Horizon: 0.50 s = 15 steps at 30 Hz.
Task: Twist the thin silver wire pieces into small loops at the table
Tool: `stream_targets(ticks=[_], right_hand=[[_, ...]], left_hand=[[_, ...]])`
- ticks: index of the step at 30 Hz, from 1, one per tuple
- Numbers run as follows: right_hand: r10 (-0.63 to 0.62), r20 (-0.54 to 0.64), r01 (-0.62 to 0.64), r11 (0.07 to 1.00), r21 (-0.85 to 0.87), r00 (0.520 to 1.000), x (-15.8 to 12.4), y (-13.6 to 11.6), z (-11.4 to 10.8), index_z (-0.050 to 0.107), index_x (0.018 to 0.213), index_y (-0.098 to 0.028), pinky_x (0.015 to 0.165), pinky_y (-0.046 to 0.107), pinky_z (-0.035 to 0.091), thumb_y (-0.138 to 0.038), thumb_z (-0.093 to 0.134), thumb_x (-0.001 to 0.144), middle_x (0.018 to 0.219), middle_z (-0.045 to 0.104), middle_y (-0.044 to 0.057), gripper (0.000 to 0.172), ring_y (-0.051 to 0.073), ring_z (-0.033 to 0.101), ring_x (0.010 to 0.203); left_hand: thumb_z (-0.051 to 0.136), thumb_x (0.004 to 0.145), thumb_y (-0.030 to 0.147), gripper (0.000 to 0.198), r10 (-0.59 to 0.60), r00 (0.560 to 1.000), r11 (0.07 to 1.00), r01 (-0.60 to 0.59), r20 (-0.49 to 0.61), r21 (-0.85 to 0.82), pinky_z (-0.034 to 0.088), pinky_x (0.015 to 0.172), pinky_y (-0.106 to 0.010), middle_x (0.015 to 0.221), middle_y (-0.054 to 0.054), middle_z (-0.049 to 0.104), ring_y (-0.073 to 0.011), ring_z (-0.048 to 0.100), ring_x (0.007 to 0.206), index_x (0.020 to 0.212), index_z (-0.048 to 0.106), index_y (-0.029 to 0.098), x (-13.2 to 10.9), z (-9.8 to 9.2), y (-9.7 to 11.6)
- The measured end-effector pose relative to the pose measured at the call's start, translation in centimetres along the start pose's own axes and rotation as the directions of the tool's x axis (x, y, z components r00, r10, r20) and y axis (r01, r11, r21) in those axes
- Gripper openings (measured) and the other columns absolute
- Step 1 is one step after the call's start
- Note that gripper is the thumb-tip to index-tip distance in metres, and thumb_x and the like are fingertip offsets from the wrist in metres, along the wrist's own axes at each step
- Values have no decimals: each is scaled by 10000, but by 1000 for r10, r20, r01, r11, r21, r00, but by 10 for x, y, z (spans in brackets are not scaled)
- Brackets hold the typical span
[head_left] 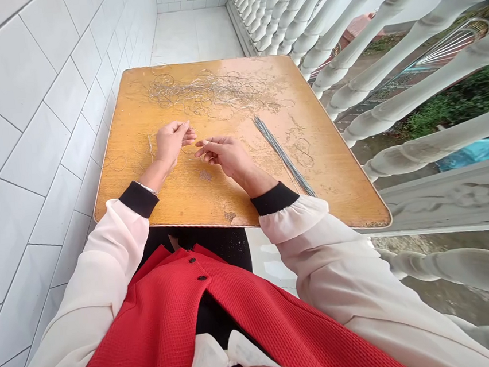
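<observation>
Over the middle of the wooden table (177, 207), my left hand (172, 141) is closed in a pinch on a thin wire, most of it hidden by the fingers. Close by on the right, my right hand (223, 154) pinches too, and a fine pale wire (193, 158) pokes out by its fingertips. The two hands are apart by a small gap. Behind them lies a tangled heap of thin, curled wires (214, 91). To the right of my right hand rests a bundle of straight grey wires (283, 155), slanting toward me.
A few loose wire curls (150, 146) lie left of my left hand, and another wire loop (304, 152) lies right of the bundle. White wall tiles (35, 163) run along the left. A white baluster railing (348, 92) borders the right side.
</observation>
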State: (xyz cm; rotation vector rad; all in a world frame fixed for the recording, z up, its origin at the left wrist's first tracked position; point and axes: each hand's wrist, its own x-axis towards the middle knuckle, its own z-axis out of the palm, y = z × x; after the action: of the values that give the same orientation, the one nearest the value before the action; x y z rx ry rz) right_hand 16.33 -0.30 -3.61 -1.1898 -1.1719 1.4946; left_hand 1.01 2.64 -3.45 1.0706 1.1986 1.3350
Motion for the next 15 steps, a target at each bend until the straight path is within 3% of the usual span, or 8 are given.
stream_targets(ticks=[5, 15], right_hand=[[18, -26, -18, 1000, -2, 999, -3, -2, 8, 694, 754, -148, 466, 170, 445, -7, 534, 983, 553, 683, 10, 313, 74, 560, 426], [45, -27, -46, 998, -36, 999, -5, -4, 9, 691, 757, -147, 441, 159, 447, 16, 527, 957, 531, 677, -1, 305, 71, 551, 392]], left_hand=[[641, 1036, 219, 319, -8, 999, 1000, 7, 49, 16, 527, 659, -150, 677, 31, 664, -36, 652, 583, 729, 599, 147, -4, 1, 4], [637, 1043, 257, 328, -31, 997, 999, 28, 76, 46, 518, 643, -150, 680, 25, 662, -38, 645, 582, 736, 600, 148, -4, -3, 4]])
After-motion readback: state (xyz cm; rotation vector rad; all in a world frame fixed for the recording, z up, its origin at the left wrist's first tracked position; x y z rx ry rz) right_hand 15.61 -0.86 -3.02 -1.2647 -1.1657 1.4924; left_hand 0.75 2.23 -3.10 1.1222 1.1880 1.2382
